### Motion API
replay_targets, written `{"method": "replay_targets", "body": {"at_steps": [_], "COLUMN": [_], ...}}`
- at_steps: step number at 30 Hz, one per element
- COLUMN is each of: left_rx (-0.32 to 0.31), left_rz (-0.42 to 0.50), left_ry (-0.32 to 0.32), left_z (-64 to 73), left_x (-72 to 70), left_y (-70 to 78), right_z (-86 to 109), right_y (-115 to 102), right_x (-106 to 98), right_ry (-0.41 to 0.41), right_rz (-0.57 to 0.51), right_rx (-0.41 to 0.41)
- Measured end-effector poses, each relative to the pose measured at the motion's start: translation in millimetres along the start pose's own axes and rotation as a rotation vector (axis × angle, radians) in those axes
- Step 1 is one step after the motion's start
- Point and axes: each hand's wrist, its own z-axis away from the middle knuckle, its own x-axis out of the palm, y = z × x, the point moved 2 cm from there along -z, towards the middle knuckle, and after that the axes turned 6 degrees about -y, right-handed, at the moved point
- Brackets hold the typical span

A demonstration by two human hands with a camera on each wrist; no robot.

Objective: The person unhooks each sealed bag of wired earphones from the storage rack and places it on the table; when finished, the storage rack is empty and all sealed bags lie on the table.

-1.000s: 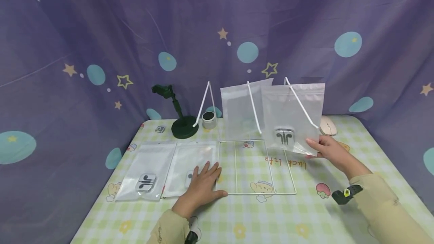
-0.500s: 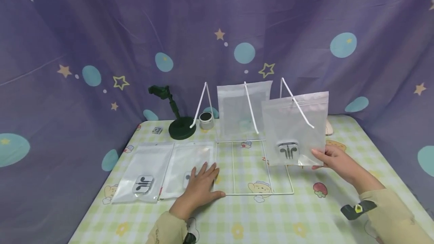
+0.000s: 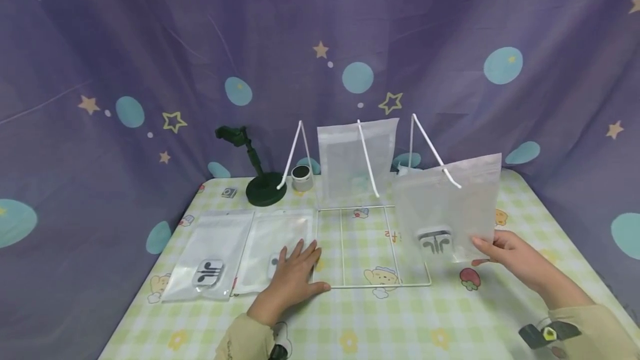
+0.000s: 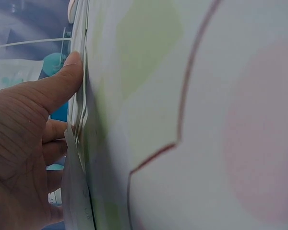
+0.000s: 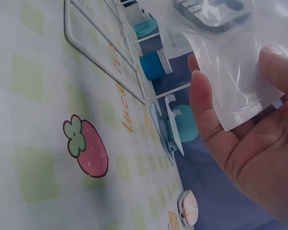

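In the head view my right hand (image 3: 515, 254) pinches the lower right corner of a translucent zip bag (image 3: 465, 199), thumb in front. Earphones in a clear case (image 3: 435, 241) show low in this bag, which tilts. The right arm of a white wire rack (image 3: 372, 286) crosses its top edge; I cannot tell whether it passes through a hole. Another bag (image 3: 345, 160) hangs at the middle arm. My left hand (image 3: 292, 279) rests with spread fingers on a flat bag (image 3: 280, 229), partly hiding its earphones, thumb near the rack's front wire. Left of it lies another bag (image 3: 215, 238) with earphones.
A dark green stand (image 3: 266, 189) and a small white round container with a dark top (image 3: 302, 178) stand at the back left, by a small square item (image 3: 229, 193). The right wrist view shows a pale mouse (image 5: 188, 208) and a blue object (image 5: 154, 65) near the back.
My right hand has drawn the bag toward me, down and to the right, so its top edge sits nearer the rack arm's tip. The left hand stays on the flat bag.
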Motion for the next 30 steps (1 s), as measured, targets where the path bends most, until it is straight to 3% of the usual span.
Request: {"method": "replay_targets", "body": {"at_steps": [10, 14, 19, 25, 27, 30], "left_rx": [0.005, 0.008, 0.009, 0.012, 0.014, 0.017], "left_rz": [0.008, 0.010, 0.011, 0.010, 0.007, 0.003], "left_ry": [-0.001, -0.002, 0.001, 0.008, 0.010, 0.014], "left_z": [-0.5, -2.0, -2.1, -2.0, -2.1, -2.3], "left_x": [0.2, 0.6, 0.6, 0.8, 1.0, 1.2], "left_y": [-1.1, -1.4, -1.9, -2.3, -2.3, -2.3], "right_z": [24.2, 31.3, 35.3, 45.2, 48.9, 52.8], "right_y": [-3.3, -5.6, -11.2, -14.6, -14.2, -14.3], "right_x": [1.6, 1.8, 2.7, -7.7, -12.6, -20.3], "right_ry": [-0.029, 0.003, 0.023, 0.111, 0.154, 0.196], "right_rz": [0.044, 0.072, 0.062, 0.092, 0.068, -0.052], "right_rx": [-0.026, -0.068, -0.183, -0.218, -0.230, -0.293]}}
